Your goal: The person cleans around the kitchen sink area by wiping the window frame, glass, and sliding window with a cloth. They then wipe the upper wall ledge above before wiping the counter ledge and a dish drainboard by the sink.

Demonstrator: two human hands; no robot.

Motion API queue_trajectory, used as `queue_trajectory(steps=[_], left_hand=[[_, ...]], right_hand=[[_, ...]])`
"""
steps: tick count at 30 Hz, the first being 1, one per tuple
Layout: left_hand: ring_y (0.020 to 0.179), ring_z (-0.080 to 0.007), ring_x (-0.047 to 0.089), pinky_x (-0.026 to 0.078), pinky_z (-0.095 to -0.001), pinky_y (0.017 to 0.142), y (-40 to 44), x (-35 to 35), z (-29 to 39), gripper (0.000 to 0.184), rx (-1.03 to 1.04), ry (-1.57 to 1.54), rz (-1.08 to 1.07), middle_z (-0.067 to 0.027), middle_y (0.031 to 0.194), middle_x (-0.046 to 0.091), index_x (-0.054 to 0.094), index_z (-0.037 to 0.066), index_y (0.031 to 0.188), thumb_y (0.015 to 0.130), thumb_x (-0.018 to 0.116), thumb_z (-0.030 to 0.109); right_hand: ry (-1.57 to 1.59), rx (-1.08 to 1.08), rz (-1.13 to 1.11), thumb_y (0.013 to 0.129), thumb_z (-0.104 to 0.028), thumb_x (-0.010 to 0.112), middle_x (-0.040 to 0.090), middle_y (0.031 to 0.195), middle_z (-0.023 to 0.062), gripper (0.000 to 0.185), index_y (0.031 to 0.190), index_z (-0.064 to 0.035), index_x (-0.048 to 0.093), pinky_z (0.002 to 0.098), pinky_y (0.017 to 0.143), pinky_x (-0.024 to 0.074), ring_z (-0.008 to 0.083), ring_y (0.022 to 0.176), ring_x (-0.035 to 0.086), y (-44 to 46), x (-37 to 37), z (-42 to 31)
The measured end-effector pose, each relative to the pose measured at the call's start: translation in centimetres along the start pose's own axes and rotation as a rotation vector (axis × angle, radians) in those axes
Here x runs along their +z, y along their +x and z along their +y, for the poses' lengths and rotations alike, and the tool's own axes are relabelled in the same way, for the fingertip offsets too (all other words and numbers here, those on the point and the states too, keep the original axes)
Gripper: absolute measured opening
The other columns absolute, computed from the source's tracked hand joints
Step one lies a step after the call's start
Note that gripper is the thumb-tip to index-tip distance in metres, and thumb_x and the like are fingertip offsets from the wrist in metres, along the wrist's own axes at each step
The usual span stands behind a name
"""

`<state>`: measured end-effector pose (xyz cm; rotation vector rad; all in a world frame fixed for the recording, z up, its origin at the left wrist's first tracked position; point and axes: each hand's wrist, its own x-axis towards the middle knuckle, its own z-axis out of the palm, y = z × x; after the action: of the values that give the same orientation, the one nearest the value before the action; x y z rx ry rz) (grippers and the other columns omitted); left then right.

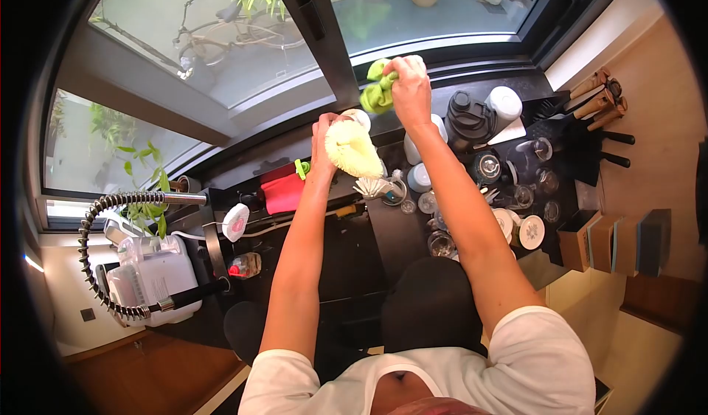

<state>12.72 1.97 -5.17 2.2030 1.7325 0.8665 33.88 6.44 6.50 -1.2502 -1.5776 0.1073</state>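
Observation:
My left hand (321, 143) is closed at the window ledge, its fingers partly hidden behind a pale yellow ruffled piece (352, 148) that it appears to hold. I cannot make out exactly what that piece is. A white rounded object (358, 118) shows just behind it. Higher and to the right, my right hand (411, 87) grips a bunched green cloth (379, 90) in front of the window frame. Below the yellow piece, a white-bristled brush (373, 187) stands near a clear glass. A red cloth (282, 191) hangs left of my left forearm.
Right of my right forearm stand a dark shaker bottle (470, 116), a white container (504, 104), several glasses and jars, and utensils (594, 101). On the left are a spring-hose faucet (87, 253), a clear-lidded white appliance (156, 271) and a soap bottle (245, 265).

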Motion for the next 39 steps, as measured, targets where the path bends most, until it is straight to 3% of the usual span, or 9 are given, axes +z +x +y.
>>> queue_trajectory(steps=[11, 16, 20, 24, 28, 31, 33, 35, 39], left_hand=[[0.111, -0.0321, 0.049, 0.045, -0.0439, 0.093, -0.7, 0.5, 2.7, 0.048, 0.127, 0.057, 0.161, -0.0126, 0.122, 0.049, 0.063, 0.012, 0.107, 0.069, 0.078, 0.037], [0.113, -0.0292, 0.054, 0.05, -0.036, 0.094, -1.3, 3.9, -1.1, 0.06, -0.022, -0.457, 0.019, -0.0185, 0.127, 0.051, 0.029, 0.007, 0.139, 0.089, 0.059, 0.02], [0.121, -0.0361, 0.049, 0.041, -0.0409, 0.101, -1.4, -2.8, 4.9, 0.045, -0.168, -0.527, 0.19, -0.0193, 0.135, 0.047, 0.06, 0.011, 0.12, 0.076, 0.069, 0.011], [0.113, -0.0313, 0.055, 0.047, -0.0372, 0.093, -3.6, -8.7, 6.3, 0.041, -0.249, -0.355, 0.514, -0.0123, 0.124, 0.054, 0.061, 0.013, 0.12, 0.08, 0.065, 0.005], [0.107, -0.0172, 0.058, 0.05, -0.0296, 0.082, -5.3, -13.9, 5.5, 0.037, -0.413, -0.949, 0.635, -0.0073, 0.128, 0.052, 0.056, 0.009, 0.127, 0.092, 0.062, 0.02], [0.114, -0.0235, 0.054, 0.049, -0.0371, 0.089, -5.5, -19.0, 8.4, 0.074, -0.146, -1.533, 0.551, -0.0088, 0.137, 0.045, 0.028, 0.016, 0.148, 0.09, 0.057, 0.051], [0.119, -0.0238, 0.051, 0.048, -0.0415, 0.092, -5.7, -21.3, 10.0, 0.082, -0.025, -1.712, 0.502, -0.0094, 0.139, 0.043, 0.019, 0.018, 0.15, 0.088, 0.056, 0.058], [0.118, -0.0208, 0.052, 0.048, -0.0396, 0.094, -6.8, -21.5, 8.1, 0.067, -0.112, -1.746, 0.598, -0.01, 0.133, 0.048, 0.028, 0.011, 0.145, 0.093, 0.059, 0.038], [0.113, -0.0181, 0.055, 0.046, -0.0358, 0.096, -9.1, -21.2, 3.3, 0.046, -0.305, -1.48, 0.82, -0.009, 0.123, 0.056, 0.044, 0.002, 0.134, 0.092, 0.06, 0.012]], right_hand=[[0.377, 0.04, 0.122, 0.066, 0.01, 0.046, 0.057, 0.086, 0.0128, 0.029, 0.085, -0.0039, 0.062, 0.0386, 0.079, 0.0443, 0.0315, 0.087, 0.055, 1.3, -3.8, -4.3], [0.652, 0.18, 0.13, 0.072, 0.012, 0.051, 0.057, 0.094, 0.0046, 0.032, 0.097, -0.0031, 0.064, 0.0263, 0.081, 0.0439, 0.0152, 0.089, 0.055, 2.2, -5.3, -5.5], [0.98, 0.125, 0.197, 0.081, 0.012, 0.051, 0.058, 0.098, 0.0033, 0.029, 0.106, -0.0003, 0.06, 0.0228, 0.08, 0.0432, 0.0103, 0.089, 0.053, 3.7, -7.9, -7.5], [1.122, 0.056, 0.241, 0.082, 0.017, 0.043, 0.058, 0.112, 0.014, 0.035, 0.113, 0.0049, 0.055, 0.032, 0.091, 0.0481, 0.0195, 0.102, 0.059, 5.4, -11.6, -13.3], [0.932, -0.159, -0.037, 0.085, 0.013, 0.042, 0.059, 0.113, 0.0131, 0.034, 0.115, 0.006, 0.056, 0.0289, 0.09, 0.0471, 0.0177, 0.1, 0.059, 5.4, -11.3, -19.6], [0.455, -0.484, -0.177, 0.077, 0.012, 0.047, 0.058, 0.103, 0.0062, 0.037, 0.109, 0.0001, 0.061, 0.0283, 0.082, 0.046, 0.0161, 0.093, 0.057, 4.1, -7.3, -23.2], [0.504, -0.57, -0.248, 0.075, 0.008, 0.049, 0.054, 0.095, 0.0137, 0.037, 0.107, -0.0051, 0.062, 0.0368, 0.08, 0.0463, 0.0303, 0.092, 0.058, 1.6, -2.3, -24.9], [0.515, -0.431, -0.619, 0.078, 0.008, 0.047, 0.052, 0.108, 0.0204, 0.037, 0.111, -0.0035, 0.059, 0.0451, 0.087, 0.0468, 0.0395, 0.1, 0.053, -1.3, 0.4, -25.4], [0.408, -0.401, -0.632, 0.076, 0.011, 0.047, 0.046, 0.127, 0.0253, 0.052, 0.125, -0.005, 0.051, 0.047, 0.093, 0.0447, 0.0434, 0.109, 0.05, -4.4, 4.4, -22.8]])
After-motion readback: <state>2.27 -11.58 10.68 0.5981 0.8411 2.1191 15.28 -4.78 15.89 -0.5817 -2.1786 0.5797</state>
